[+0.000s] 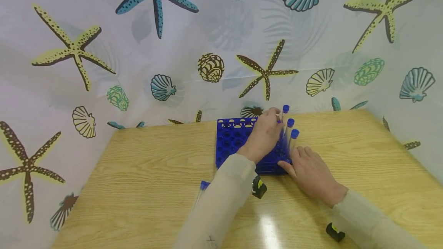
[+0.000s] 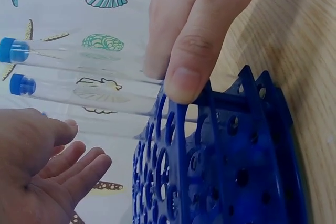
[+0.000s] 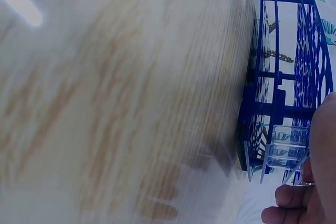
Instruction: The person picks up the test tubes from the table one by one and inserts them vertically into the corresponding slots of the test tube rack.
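Observation:
A blue test tube rack (image 1: 270, 169) stands on the table, with three clear, blue-capped test tubes (image 1: 293, 135) upright along its right side. My left hand (image 1: 264, 131) is over the rack beside the farthest tube. In the left wrist view the left hand's fingers (image 2: 79, 174) are spread loosely near the tubes and grip nothing. My right hand (image 1: 313, 172) holds the rack's front right corner; its thumb (image 2: 185, 83) presses on the edge by the tubes in the left wrist view. The tubes' lower ends show through the rack's side in the right wrist view.
Another blue-capped tube (image 1: 205, 185) lies on the wooden table (image 1: 155, 164), partly hidden by the left forearm. Close behind the rack hangs a white curtain (image 1: 187, 99) printed with shells and starfish. Small black-and-yellow devices (image 1: 258, 186) sit at both wrists.

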`<state>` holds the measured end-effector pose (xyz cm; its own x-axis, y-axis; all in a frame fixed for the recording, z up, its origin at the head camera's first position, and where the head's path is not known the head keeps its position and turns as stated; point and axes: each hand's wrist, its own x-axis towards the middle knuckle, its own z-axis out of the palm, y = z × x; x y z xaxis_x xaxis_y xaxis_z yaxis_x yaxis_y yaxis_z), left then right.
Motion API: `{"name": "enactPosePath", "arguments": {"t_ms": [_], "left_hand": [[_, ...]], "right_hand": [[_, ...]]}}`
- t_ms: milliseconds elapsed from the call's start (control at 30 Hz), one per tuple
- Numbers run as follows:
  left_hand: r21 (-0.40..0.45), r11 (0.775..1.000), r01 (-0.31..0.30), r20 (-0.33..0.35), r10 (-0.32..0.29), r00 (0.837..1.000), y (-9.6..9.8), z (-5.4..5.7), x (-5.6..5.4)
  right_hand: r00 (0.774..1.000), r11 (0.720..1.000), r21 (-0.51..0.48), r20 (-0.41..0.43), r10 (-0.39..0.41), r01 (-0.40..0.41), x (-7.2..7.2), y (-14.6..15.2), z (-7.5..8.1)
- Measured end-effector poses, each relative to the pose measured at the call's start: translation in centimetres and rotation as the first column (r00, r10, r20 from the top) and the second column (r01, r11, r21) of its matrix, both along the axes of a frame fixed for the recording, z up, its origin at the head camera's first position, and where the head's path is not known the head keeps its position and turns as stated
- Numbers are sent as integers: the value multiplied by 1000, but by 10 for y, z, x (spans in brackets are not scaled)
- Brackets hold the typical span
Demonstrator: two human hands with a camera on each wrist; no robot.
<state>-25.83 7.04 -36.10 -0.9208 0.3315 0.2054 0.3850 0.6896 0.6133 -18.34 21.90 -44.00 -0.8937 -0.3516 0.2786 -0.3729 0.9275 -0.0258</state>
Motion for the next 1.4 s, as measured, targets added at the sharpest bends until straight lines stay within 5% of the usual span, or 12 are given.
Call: {"name": "enactPosePath", "arguments": {"t_ms": [200,533,767,967,1400], "left_hand": [[8,1000,9,-12,-9,1000,-19,5,2],[-14,998,65,-146,-66,987,-59,17,7],[19,998,60,-122,-58,991,-81,26,18],[58,996,64,-147,-55,988,-99,18,30],[144,990,8,1,-9,1000,-143,-7,62]], "right_hand": [[1000,1000,-1,0,3,-3,0,0,-1],[1000,1000,8,9,-4,4,-1,0,0],[1000,1000,18,1,-13,13,-1,-1,1],[999,999,28,3,-33,33,1,-1,1],[999,999,42,-18,-33,34,1,1,0]]}}
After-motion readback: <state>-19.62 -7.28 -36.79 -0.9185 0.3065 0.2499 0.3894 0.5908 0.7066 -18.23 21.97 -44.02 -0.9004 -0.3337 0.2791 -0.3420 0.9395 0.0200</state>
